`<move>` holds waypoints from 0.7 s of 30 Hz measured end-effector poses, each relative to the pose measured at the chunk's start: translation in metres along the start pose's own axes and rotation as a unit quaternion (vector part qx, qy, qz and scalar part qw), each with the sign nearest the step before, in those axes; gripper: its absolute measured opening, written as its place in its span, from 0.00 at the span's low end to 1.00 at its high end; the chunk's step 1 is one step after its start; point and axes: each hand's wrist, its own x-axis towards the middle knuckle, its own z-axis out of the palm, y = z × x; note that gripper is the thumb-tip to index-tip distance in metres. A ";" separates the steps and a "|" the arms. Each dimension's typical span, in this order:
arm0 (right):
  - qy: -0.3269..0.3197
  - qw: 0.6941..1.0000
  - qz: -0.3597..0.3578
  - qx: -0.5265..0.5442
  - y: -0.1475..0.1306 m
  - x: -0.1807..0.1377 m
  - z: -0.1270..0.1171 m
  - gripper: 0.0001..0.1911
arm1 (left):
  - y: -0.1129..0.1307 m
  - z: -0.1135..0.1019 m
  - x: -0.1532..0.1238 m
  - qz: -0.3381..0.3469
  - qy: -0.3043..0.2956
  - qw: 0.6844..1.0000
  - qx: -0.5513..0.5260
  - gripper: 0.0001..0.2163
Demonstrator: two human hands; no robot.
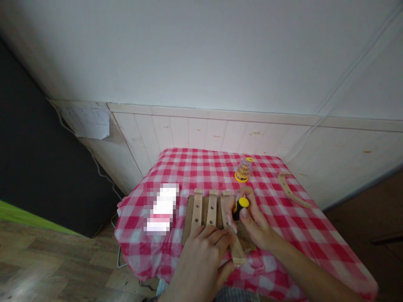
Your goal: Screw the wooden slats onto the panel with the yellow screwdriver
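My right hand (256, 220) is closed around a screwdriver (242, 206) with a black handle and a yellow end cap. The screwdriver stands nearly upright over the rightmost of three pale wooden slats (238, 251); its tip is hidden by my fingers. That slat lies slightly slanted on a brown wooden board (188, 218). Dark screw heads show in the left slat (197, 197) and the middle slat (213, 201). My left hand (206, 249) lies across the lower part of the slats, fingers flat on the wood and thumb apart.
A clear cone-shaped case of bits (243, 170) with yellow ends stands behind my right hand. A curved wooden piece (291, 191) lies at the table's right side. Left of the board is a pixelated white patch (163, 207). The checked tablecloth (195, 167) reaches the wall.
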 end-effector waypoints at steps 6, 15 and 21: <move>0.088 0.995 -0.010 0.048 0.013 -0.003 0.006 0.20 | -0.001 0.002 0.000 0.007 0.008 1.000 0.000 0.19; 0.058 0.998 -0.006 0.000 0.015 -0.005 -0.001 0.18 | 0.000 0.000 0.001 -0.004 -0.009 1.000 0.010 0.20; 0.037 0.997 -0.053 -0.045 0.012 -0.007 -0.001 0.11 | -0.001 -0.001 0.002 -0.007 -0.009 1.000 0.010 0.19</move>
